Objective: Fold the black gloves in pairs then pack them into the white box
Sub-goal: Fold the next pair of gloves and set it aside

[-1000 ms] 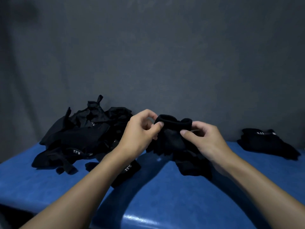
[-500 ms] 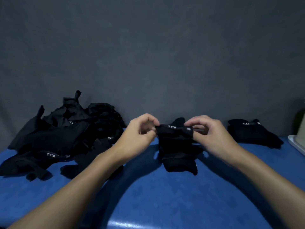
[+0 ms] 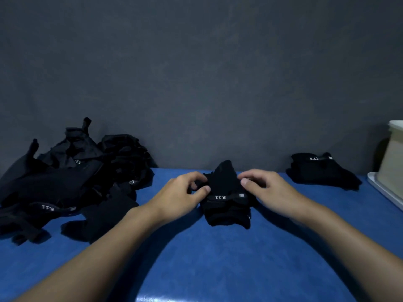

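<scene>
Hands: left hand (image 3: 183,190) and right hand (image 3: 263,190) both pinch the glove pair (image 3: 226,205).
Done: one folded pair (image 3: 320,171) lies near the white box (image 3: 392,158).
Left: the pile (image 3: 72,182); likely all packing.

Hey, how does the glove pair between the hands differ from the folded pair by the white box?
The centre pair is pinched by the left hand and right hand; the right pair lies untouched. The centre pair's 5.11 lettering reads upside down, the right pair's upright. The centre pair sits mid-table, the right pair near the white box. Both are black and rest on the blue table.
</scene>
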Demonstrator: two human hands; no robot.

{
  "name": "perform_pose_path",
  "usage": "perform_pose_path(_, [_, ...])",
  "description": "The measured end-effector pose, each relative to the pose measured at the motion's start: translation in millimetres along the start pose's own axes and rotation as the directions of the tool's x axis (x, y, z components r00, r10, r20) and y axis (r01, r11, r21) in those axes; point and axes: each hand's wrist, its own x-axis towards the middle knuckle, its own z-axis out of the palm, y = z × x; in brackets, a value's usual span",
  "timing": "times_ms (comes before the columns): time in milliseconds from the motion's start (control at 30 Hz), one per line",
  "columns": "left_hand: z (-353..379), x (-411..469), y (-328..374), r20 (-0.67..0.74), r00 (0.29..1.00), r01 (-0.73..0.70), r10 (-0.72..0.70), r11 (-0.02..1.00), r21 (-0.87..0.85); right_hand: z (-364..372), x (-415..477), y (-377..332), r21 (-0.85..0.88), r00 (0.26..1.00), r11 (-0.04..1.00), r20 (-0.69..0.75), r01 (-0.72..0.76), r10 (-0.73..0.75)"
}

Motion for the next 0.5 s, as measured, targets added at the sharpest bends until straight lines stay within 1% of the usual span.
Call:
perform_pose_path(133, [0, 1, 1, 0.014, 0.998, 0.057, -0.057, 0.998, 0.032, 2, -1, -5, 0.153, 1.000, 0.988, 0.002, 0.007, -0.008])
perform_pose_path(233, [1, 0, 4, 0.021, 0.998, 0.060, -0.061, 0.997, 0.045, 1, -2, -10, 0.237, 1.000, 0.972, 0.001, -0.003, 0.003])
perform_pose_path(367, [0, -1, 10, -0.002, 1.000, 0.023, -0.023, 0.996, -0.089, -1, -3, -17, 0.333, 1.000, 0.943, -0.008, -0.012, 0.016])
perform_pose_path(467, [0, -3, 14, -0.053, 0.998, -0.029, 0.020, 0.986, -0.161, -2, -4, -20, 0.317, 0.999, 0.948, -0.031, 0.034, -0.025])
perform_pose_path(500, [-1, -3, 17, -0.064, 0.998, -0.022, 0.010, 0.980, -0.198, -3, -4, -20, 0.302, 0.999, 0.952, -0.037, 0.047, -0.037])
